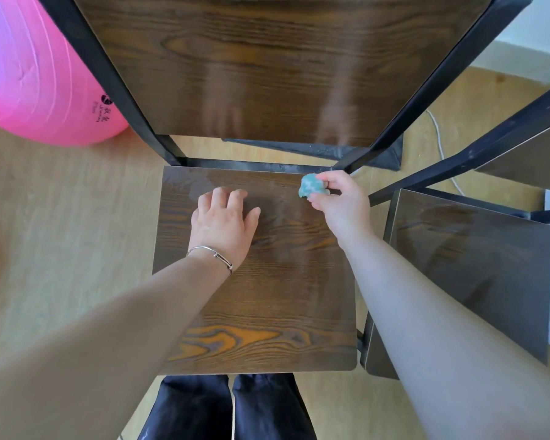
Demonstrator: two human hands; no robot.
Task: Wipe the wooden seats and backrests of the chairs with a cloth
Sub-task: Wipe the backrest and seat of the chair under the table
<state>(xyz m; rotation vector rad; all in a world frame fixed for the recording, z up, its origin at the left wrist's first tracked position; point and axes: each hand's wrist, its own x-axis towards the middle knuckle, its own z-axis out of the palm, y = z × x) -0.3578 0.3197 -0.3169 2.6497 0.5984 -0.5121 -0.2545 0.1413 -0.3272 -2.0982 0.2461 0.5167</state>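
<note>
A dark wooden chair seat (267,296) lies below me, with its wooden backrest (267,65) rising behind in a black metal frame. My left hand (223,223) rests palm down on the seat's back left part, fingers relaxed, a bracelet on the wrist. My right hand (340,201) pinches a small bunched teal cloth (311,185) at the seat's back right corner, close to the frame post. A second chair's wooden seat (477,265) stands to the right.
A large pink exercise ball (35,68) sits on the light wood floor (61,236) at the upper left. A white cable (438,141) runs along the floor behind the chairs. My dark-trousered legs (229,408) stand at the seat's front edge.
</note>
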